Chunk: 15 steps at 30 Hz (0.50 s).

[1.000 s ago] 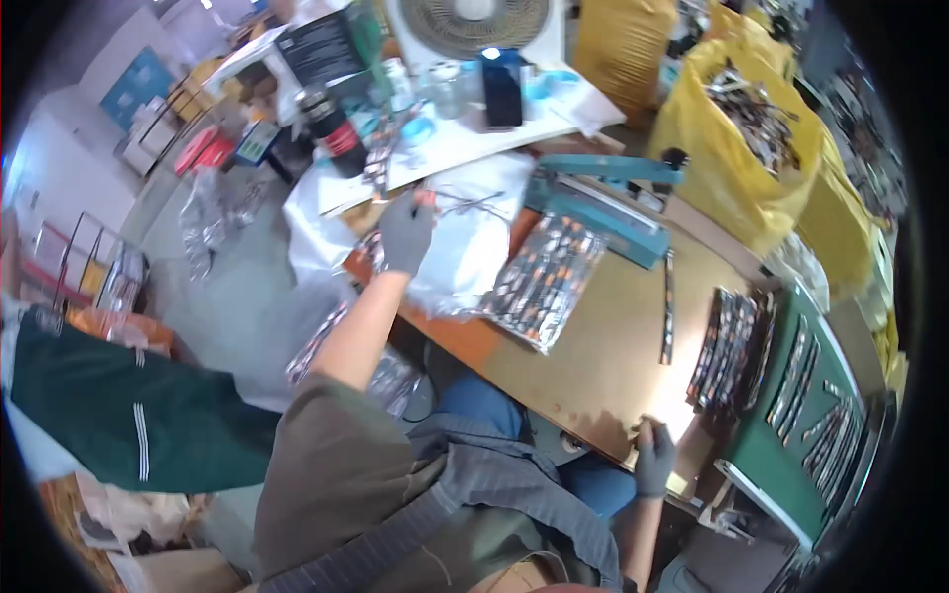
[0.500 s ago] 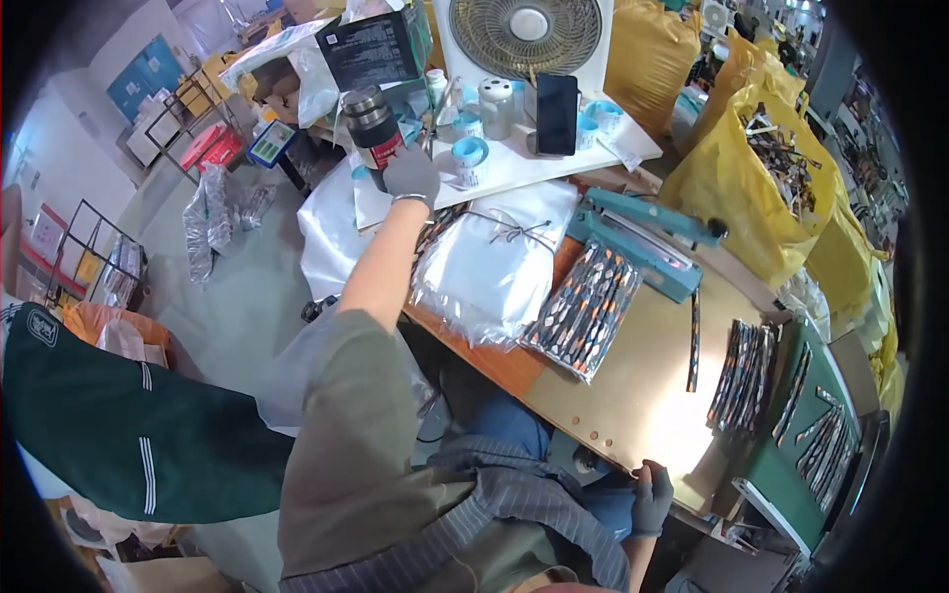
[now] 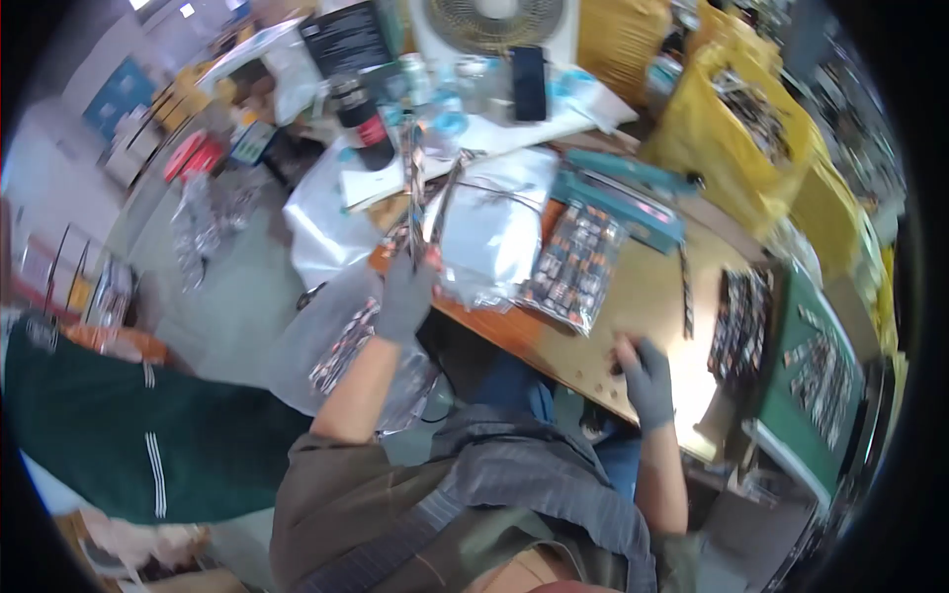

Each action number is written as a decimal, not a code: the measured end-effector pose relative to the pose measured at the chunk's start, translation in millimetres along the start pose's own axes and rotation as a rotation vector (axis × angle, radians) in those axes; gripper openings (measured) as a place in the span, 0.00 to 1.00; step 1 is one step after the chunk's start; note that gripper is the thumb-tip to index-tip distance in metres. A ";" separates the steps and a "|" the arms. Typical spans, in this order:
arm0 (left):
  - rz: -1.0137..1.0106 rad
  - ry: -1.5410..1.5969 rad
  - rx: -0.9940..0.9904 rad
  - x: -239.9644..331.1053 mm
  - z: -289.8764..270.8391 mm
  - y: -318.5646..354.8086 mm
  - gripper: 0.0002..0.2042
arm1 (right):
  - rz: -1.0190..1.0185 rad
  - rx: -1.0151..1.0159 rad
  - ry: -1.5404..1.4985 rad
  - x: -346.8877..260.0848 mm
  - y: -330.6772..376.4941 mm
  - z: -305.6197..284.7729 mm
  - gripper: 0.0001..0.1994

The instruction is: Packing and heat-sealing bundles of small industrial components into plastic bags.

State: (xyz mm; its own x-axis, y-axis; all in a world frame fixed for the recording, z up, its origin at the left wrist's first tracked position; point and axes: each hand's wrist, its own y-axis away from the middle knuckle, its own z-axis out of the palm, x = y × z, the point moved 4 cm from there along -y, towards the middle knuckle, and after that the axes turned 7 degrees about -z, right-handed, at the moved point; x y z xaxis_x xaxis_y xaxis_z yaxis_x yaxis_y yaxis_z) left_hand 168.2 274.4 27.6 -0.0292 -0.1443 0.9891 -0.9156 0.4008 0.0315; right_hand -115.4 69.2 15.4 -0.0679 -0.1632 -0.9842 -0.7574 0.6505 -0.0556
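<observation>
Several slim patterned strips are clamped in the left hand. Right hand: grip unclear. Glossy table, bulging yellow sack beyond.

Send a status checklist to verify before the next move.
1. Left hand gripping patterned strips: ok, though blurred.
2. Right hand empty: cannot tell, blurred.
3. Teal sealer open: ok, arm raised off its base.
4. Clear bag stack uncovered: not ok, dark ties lie across it.
5. Filled bag sealed: cannot tell.
6. Tabletop cleared: not ok, a single strip lies there.
</observation>
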 end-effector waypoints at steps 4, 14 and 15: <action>0.540 -0.463 -0.094 27.7 54.5 79.9 0.09 | -0.141 0.001 -0.064 -101.5 -58.9 20.5 0.17; -0.386 0.481 -0.880 50.5 159.5 151.5 0.12 | 0.065 -0.148 -0.679 -51.4 2.8 3.9 0.14; -0.440 0.453 -0.897 50.4 161.5 155.3 0.13 | 0.013 -0.235 -0.519 -51.8 6.1 -7.4 0.13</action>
State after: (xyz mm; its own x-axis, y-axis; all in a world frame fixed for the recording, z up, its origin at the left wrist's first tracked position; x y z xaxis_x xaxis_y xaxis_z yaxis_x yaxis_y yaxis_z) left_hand -40.2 183.2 59.1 0.5472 -0.1636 0.8209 -0.1801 0.9348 0.3063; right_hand -121.3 76.1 67.3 0.2048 0.2683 -0.9413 -0.8869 0.4576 -0.0626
